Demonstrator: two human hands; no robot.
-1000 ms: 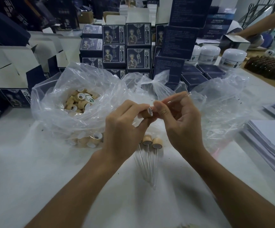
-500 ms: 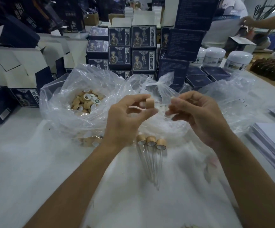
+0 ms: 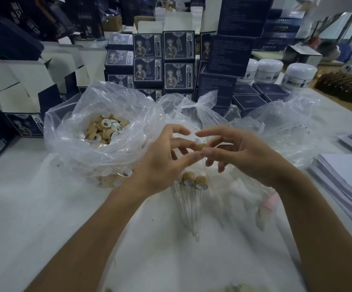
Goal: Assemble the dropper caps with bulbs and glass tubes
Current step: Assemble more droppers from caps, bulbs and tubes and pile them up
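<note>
Hands closed together since earlier; left hand [image 3: 160,163], right hand [image 3: 244,157] fingers pinch cap [image 3: 200,146]; cap bag [image 3: 69,131] left.

A white-covered table [image 3: 23,197] fills the foreground. Stacked dark blue printed boxes [image 3: 162,62] crowd its far side, with white jars [image 3: 299,74] and paper stacks [image 3: 348,178] to the right.

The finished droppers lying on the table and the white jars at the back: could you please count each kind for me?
Finished droppers with tan caps, lying side by side below the hands: 3
White jars beside the dark boxes: 3, the leftmost partly hidden
Total: 6
</note>
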